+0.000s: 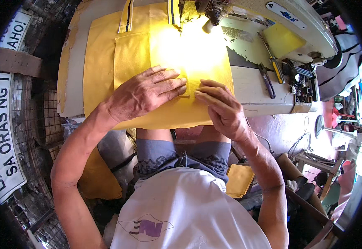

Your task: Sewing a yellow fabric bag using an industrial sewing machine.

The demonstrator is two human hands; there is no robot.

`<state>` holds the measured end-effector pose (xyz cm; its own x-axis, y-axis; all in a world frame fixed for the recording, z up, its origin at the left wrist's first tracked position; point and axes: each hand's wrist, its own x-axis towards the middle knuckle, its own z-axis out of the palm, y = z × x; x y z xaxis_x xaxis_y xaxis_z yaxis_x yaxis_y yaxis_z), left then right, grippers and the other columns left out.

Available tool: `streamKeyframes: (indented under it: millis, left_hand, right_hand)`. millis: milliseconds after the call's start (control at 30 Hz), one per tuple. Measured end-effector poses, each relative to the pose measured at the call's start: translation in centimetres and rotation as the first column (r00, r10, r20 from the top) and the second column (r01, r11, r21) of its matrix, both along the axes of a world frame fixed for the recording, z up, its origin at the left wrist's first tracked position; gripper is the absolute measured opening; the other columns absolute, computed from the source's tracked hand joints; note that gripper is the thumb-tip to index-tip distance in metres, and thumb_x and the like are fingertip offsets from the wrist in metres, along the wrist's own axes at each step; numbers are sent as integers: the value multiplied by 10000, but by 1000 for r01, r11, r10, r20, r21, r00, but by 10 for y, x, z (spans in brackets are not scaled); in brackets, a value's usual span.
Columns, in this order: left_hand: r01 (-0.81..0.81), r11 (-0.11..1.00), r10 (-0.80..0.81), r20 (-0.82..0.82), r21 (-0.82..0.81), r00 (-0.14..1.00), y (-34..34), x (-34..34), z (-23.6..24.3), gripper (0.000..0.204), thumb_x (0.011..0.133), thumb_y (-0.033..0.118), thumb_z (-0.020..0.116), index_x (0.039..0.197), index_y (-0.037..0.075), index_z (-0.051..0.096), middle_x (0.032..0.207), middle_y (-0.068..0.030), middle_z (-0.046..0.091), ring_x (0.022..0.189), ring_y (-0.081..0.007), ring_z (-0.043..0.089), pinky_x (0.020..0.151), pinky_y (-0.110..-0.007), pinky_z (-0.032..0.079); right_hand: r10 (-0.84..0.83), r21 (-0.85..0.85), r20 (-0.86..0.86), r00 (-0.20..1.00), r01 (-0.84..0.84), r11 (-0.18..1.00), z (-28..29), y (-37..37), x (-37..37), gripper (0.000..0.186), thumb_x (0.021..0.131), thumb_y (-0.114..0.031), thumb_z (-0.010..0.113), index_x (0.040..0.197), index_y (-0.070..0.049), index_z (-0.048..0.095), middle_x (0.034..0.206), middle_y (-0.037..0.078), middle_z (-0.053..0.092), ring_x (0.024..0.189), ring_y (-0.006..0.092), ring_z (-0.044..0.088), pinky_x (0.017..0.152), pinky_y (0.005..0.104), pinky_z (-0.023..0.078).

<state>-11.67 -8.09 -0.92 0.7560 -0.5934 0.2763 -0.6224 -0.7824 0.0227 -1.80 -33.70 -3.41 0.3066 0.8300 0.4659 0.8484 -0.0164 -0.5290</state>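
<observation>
Yellow fabric (100, 62) lies across the counter (247, 81) of a sewing machine (313, 36), overhanging the near edge. The left hand (147, 89) lies flat on it; the right hand (224, 106) curls over it, any pinch unclear. Uneven pressure could skew the smaller panel (131, 58); the overhang could drag it.

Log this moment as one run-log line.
left hand: resting on yellow fabric | right hand: curled over same fabric | sewing machine: beyond hands | screwdriver: lying right of fabric

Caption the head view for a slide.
Left hand and right hand on yellow fabric at a brightly lit sewing machine.
</observation>
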Motion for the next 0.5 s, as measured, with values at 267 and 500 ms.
streamKeyframes:
  millis: [267,500]
  left_hand:
    - [-2,999,1,7,47,1000,-1,-2,4,362,863,156,593,1197,61,695,1330,-78,591,1277,-280,548,1106,-428,459]
    - [-19,999,18,24,45,1000,-3,-4,4,367,859,157,592,1200,68,695,1330,-83,590,1281,-283,546,1115,-432,450]
  right_hand:
    - [-78,4,80,994,78,997,-4,0,-8,438,747,-3,655,1184,18,660,1170,163,625,1175,361,595,978,453,516]
    - [-9,-53,140,990,16,998,4,3,-7,546,690,-189,706,1194,14,655,1222,174,588,1189,361,572,1003,459,503]
